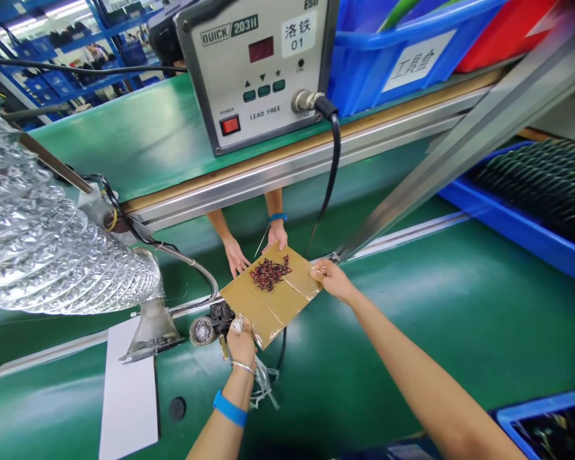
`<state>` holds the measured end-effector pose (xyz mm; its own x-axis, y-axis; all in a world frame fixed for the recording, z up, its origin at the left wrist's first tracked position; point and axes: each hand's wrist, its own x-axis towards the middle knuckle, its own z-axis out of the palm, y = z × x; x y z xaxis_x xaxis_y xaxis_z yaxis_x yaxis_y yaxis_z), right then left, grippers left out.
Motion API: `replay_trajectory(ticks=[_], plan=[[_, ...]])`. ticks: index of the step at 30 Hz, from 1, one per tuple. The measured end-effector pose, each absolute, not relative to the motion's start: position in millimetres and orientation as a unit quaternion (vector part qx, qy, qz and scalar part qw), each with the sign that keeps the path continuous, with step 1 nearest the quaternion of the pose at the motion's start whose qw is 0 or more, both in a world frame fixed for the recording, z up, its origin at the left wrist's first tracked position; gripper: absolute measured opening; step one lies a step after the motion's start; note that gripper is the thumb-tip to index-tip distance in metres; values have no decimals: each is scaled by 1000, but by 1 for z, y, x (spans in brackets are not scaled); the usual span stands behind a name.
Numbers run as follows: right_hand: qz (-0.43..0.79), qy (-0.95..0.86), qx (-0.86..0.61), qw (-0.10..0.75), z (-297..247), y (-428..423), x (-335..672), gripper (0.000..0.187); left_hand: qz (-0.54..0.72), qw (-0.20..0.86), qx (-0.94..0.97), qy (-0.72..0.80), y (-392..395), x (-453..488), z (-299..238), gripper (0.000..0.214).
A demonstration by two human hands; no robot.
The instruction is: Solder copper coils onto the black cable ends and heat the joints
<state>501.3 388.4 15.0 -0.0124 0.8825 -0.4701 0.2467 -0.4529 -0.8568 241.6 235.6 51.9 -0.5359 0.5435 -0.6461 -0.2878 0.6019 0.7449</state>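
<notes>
A brown cardboard sheet (273,300) with a small pile of dark red parts (269,273) on it is held level over the green bench. My left hand (241,340) is closed on its near corner and also clutches crumpled clear plastic. My right hand (329,278) pinches the sheet's right corner. Across the bench, another person's two hands (256,246) reach under the shelf and touch the sheet's far edge; one wrist wears a blue band.
A soldering station (256,67) stands on the raised shelf, its black cable (333,160) hanging down. A silver flexible duct (43,243) with a funnel hood fills the left. A white sheet (129,390) lies near left. Blue bins (522,223) stand right and behind.
</notes>
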Motion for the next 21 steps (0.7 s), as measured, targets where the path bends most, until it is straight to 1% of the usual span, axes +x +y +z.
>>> replay_trajectory(ticks=[4,11,14,17,18,19,21], plan=[[549,-416,-659,300,18,391,501,45,439,460,68,769,257,237,51,10],[532,-385,-675,335,21,404,491,43,463,428,47,775,298,223,40,8],[543,-363,-676,340,27,414,479,49,463,431,34,774,305,218,40,20],[556,-351,-673,340,37,428,466,68,473,450,21,757,297,220,50,31],[560,-351,-670,337,40,433,464,70,476,459,16,750,291,223,55,35],[564,-352,-669,332,43,438,462,68,480,467,11,743,284,225,61,41],[566,-351,-674,322,47,443,464,57,486,488,3,725,267,229,76,53]])
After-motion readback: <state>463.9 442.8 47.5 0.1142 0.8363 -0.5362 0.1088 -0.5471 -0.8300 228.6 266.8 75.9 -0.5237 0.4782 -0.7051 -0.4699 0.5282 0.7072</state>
